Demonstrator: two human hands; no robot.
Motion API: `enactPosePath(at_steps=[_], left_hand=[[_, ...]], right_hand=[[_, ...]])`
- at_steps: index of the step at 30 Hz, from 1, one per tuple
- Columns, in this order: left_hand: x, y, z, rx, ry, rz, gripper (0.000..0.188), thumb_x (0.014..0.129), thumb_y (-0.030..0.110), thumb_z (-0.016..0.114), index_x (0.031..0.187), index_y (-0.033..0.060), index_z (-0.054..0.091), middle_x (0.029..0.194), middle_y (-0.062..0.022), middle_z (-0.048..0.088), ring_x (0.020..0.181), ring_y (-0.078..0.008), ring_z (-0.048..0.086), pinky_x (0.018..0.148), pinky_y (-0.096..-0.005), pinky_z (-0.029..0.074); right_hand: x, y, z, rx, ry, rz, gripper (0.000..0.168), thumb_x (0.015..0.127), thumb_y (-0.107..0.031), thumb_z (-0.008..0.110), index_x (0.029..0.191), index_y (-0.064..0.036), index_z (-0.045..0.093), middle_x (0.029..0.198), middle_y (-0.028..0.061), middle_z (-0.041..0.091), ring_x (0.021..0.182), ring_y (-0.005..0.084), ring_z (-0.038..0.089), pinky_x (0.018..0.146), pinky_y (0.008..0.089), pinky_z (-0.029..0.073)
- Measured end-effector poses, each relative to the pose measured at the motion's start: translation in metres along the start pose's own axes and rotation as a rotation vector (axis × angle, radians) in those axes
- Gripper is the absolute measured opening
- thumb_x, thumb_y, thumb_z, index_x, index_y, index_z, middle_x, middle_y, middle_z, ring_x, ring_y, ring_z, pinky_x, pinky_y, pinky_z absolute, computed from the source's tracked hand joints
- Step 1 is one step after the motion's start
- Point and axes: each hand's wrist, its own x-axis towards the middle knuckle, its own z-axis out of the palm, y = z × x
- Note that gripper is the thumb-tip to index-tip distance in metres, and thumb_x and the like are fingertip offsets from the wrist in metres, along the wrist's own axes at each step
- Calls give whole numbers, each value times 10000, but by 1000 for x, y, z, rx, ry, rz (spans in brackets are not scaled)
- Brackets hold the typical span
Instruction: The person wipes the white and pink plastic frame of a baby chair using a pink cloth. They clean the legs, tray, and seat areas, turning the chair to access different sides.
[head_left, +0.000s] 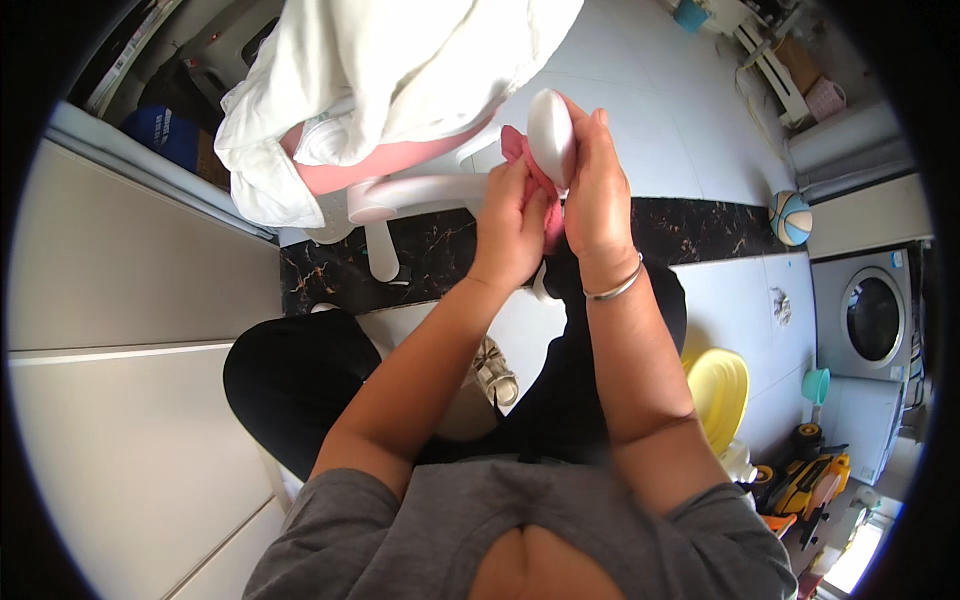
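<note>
My left hand (508, 229) grips a crumpled pink cloth (551, 214) and presses close to a rounded white plastic piece (549, 139). Around the far side of that piece, my right hand (601, 187) is closed, with the thumb hidden from view. A bangle sits on the right wrist. Just beyond my left hand stands a pink and white plastic frame (420, 191) with splayed legs. Whether the white piece joins this frame is hidden. A large white cloth (427, 60) drapes over the frame's top.
Pale cabinets (135, 247) rise on the left. A dark marbled strip (442, 247) crosses the floor. At right are a ball (790, 218), a washing machine (870, 315), a yellow plastic basin (718, 397), a teal dipper (816, 385) and a yellow toy vehicle (814, 480).
</note>
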Motion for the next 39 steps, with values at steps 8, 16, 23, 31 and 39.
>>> enactPosePath(at_steps=[8, 16, 23, 31, 39], left_hand=[[-10, 74, -31, -588, 134, -276, 346, 993, 90, 545, 1298, -31, 435, 1217, -122, 544, 1076, -135, 547, 918, -291, 475], [9, 110, -35, -1028, -98, -484, 422, 1045, 243, 457, 1381, -12, 436, 1349, -124, 506, 1243, -192, 506, 1052, -351, 413], [53, 126, -62, -235, -30, -320, 370, 992, 263, 586, 1271, 22, 549, 1052, -69, 630, 969, -121, 580, 815, -295, 501], [84, 90, -10, -217, -28, -340, 338, 943, 300, 663, 1097, 26, 541, 1015, -60, 556, 882, -117, 524, 758, -267, 465], [86, 76, -22, 51, -142, -279, 261, 962, 237, 586, 1130, 56, 505, 1042, -100, 584, 893, -172, 570, 711, -313, 494]], right_hand=[[-30, -20, -11, -507, -66, -451, 622, 899, -364, 679, 1360, 16, 507, 1242, 175, 575, 1098, 263, 593, 898, 372, 507], [-43, -29, -22, -765, -159, -729, 487, 842, -177, 731, 1271, 4, 587, 1214, 178, 584, 1035, 245, 631, 874, 318, 537], [-12, -48, -44, 235, 363, -372, 182, 956, -71, 535, 1099, 5, 617, 979, 76, 691, 840, 128, 653, 781, 255, 540], [8, 8, -20, -582, 347, -385, 253, 951, -174, 531, 1145, -51, 635, 1043, 195, 674, 928, 329, 654, 811, 378, 519], [-8, 68, -53, 575, 184, 590, 425, 1033, -405, 341, 1083, -55, 577, 941, 132, 651, 737, 289, 653, 673, 431, 569]])
